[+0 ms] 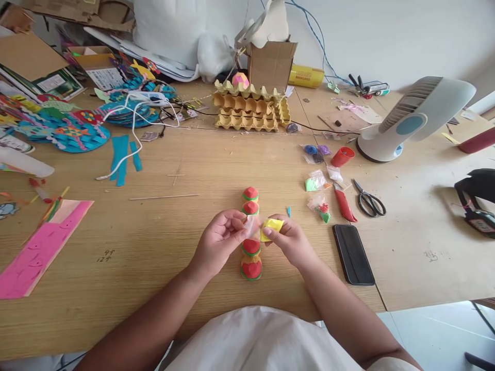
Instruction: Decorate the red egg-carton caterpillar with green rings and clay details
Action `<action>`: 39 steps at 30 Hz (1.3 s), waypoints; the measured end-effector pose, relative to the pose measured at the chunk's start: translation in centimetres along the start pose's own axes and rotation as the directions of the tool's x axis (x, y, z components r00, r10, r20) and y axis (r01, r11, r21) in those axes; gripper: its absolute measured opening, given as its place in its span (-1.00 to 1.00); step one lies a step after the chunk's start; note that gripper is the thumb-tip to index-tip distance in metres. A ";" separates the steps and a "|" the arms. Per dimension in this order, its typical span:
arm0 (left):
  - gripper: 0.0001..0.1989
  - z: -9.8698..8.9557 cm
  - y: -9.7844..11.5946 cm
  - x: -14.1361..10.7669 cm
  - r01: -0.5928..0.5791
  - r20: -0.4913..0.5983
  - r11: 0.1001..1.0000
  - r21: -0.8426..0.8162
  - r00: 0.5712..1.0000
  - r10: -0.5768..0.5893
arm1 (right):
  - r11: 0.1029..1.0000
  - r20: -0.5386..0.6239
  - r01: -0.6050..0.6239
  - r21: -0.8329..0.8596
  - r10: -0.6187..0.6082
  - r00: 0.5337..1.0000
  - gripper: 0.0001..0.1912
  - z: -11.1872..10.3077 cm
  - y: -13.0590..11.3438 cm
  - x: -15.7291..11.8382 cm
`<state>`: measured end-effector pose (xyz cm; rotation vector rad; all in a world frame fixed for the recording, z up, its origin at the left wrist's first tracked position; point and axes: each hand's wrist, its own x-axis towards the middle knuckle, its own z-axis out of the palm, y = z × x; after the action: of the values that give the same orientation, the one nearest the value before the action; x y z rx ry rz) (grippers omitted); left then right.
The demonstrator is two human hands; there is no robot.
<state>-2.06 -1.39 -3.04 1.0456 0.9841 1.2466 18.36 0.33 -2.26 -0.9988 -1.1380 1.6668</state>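
A yellow packet (271, 228), which looks like soft clay in clear plastic, is pinched between the thumb and fingers of my right hand (288, 239). My left hand (224, 234) pinches the clear plastic end (251, 225) of it. Both hands are raised over a strip of egg-carton cups (251, 270), painted red with green rims, that lies lengthwise on the table. The middle of the strip is partly hidden by the hands and the plastic. Just right of the strip lies a small blue piece (289, 212).
To the right are clay packets (316, 181), a red cup (342, 156), a red cutter (345, 204), black scissors (370, 201), a phone (353, 254) and a white fan (410, 118). Egg cartons (247, 122) stand behind. A thin stick (164, 197) and pink paper (46, 247) lie left.
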 end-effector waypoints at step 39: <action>-0.85 1.2 1.8 -1.1 -0.546 0.241 0.610 0.573 0.825 0.512 | 0.580 0.179 0.465 -0.669 -0.481 0.858 -0.79 2.2 -0.5 -2.3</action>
<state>-1.42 -2.51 -1.04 2.0120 1.1170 1.3765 17.19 -2.32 -0.86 -1.0103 -1.8992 0.7655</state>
